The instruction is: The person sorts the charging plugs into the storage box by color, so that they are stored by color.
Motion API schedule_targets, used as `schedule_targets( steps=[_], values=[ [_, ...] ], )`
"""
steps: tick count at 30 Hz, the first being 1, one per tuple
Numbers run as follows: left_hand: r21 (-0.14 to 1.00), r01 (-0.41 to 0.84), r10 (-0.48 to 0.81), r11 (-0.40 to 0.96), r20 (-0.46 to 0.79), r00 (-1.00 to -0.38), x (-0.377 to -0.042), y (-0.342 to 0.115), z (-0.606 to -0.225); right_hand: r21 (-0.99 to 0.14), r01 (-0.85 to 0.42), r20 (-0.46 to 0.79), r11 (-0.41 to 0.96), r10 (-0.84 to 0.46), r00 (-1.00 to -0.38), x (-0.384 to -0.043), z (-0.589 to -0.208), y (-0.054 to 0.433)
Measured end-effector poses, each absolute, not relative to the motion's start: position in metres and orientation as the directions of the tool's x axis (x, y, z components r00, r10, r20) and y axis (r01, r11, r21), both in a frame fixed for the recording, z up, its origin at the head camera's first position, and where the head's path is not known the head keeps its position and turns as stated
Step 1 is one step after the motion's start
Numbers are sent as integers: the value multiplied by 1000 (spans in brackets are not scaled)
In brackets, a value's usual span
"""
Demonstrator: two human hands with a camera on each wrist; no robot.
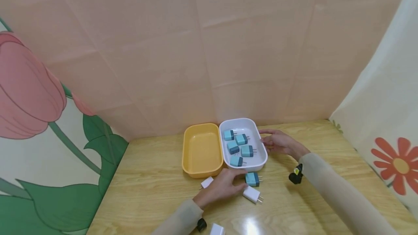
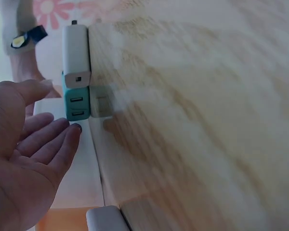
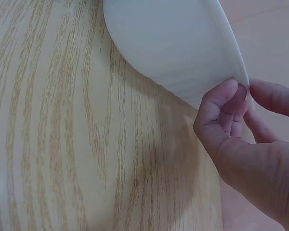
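Observation:
My left hand [image 1: 222, 185] reaches over the wood table beside a blue plug-in charger [image 1: 251, 179]. In the left wrist view, thumb and fingers are spread apart near that charger's port end, not curled round it. A white charger [image 1: 251, 194] lies against it, nearer to me. At the right side of the white tray [image 1: 260, 164], my right hand [image 1: 281, 143] pinches the rim, as the right wrist view shows with its bent fingers at the tray wall [image 3: 178, 43]. Several two-tone blue chargers [image 1: 247, 151] lie inside that tray.
Left of the white tray, touching it, stands a yellow tray [image 1: 202, 148]. Another white charger [image 1: 207, 182] lies by the left hand, and one more white charger [image 1: 217, 229] sits at the near edge of view. A beige cloth [image 1: 163, 64] hangs behind the table.

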State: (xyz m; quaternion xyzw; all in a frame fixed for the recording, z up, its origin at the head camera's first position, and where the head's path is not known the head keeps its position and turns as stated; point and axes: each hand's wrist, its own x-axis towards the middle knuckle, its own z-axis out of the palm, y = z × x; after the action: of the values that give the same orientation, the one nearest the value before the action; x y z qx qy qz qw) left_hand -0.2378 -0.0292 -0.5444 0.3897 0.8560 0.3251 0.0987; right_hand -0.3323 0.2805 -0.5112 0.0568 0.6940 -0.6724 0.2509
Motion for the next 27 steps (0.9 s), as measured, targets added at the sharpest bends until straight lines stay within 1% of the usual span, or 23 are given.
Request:
schedule_targets(
  steps=[10,20,27],
  values=[
    [643,599,721,478,102,-685,-238,-26,-546,-906,411,-422,100,-253,-870,-332,-512,280],
    [536,657,715,530,133,-686,-236,-17,-548,-907,410,-420,95,-254,-871,-334,-512,282],
    [520,650,707,554,117,-697,-235,-8,-546,-905,418,-425,84,-258,-868,-335,-515,282]
  ],
)
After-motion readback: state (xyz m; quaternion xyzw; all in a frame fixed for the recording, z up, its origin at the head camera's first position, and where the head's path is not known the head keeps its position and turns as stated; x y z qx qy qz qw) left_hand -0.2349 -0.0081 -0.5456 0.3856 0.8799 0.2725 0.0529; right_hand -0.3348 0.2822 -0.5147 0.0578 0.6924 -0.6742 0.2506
